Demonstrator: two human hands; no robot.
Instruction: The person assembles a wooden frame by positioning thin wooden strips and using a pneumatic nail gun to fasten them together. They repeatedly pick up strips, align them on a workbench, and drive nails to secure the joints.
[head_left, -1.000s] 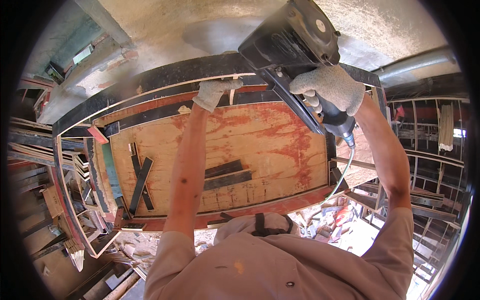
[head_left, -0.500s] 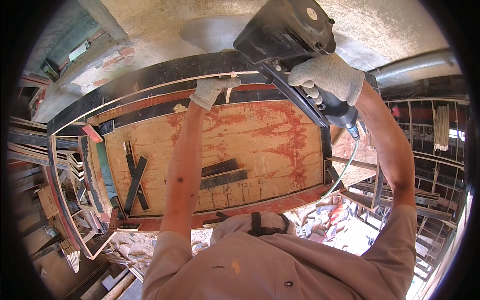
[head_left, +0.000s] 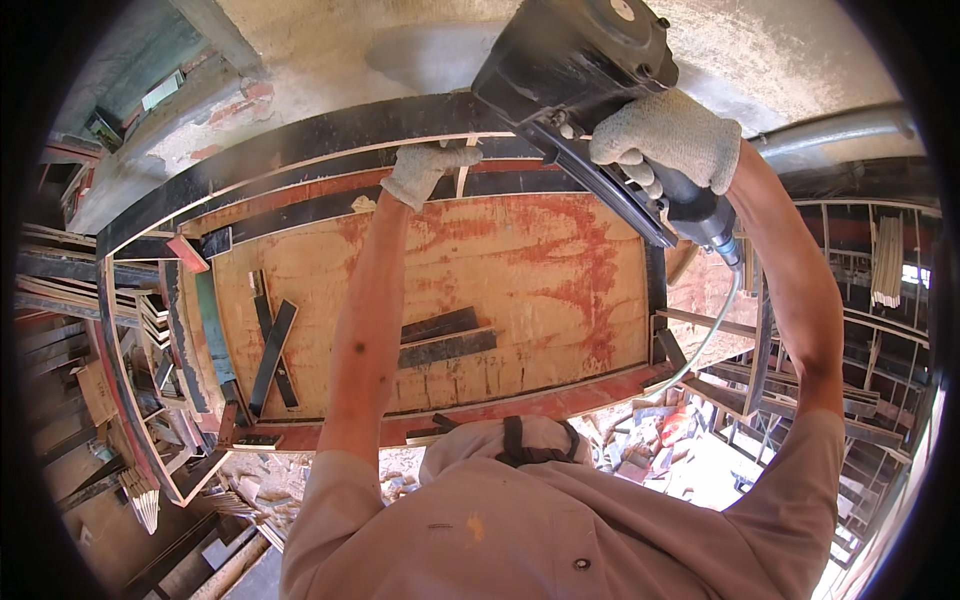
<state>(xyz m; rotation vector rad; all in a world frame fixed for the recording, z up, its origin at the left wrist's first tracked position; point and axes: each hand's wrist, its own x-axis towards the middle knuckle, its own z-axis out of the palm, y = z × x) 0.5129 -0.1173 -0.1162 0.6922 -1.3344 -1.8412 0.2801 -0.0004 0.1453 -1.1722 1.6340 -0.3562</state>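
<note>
My right hand [head_left: 680,140], in a pale knitted glove, grips the handle of a black air nail gun [head_left: 590,60]. The gun's bulky body sits against the far dark edge board [head_left: 330,135], and its nose is hidden. A pale air hose [head_left: 715,325] runs from the end of its handle. My left hand [head_left: 425,175], gloved too, is closed at the gap between the far boards, around the upper end of a short thin wooden strip [head_left: 463,180]. Its fingertips are partly hidden. Below both hands lies a large plywood panel [head_left: 540,290] with red stains, framed by boards.
Loose dark wood offcuts [head_left: 272,358] lie on the panel's left part, more [head_left: 450,345] near its middle. A plastered wall [head_left: 330,40] rises beyond the frame. Stacked boards [head_left: 90,290] stand at the left, a timber rack [head_left: 860,330] at the right. Scraps [head_left: 650,440] litter the floor.
The nail gun and my right hand have shifted slightly right and down. My left hand stays at nearly the same spot on the far boards.
</note>
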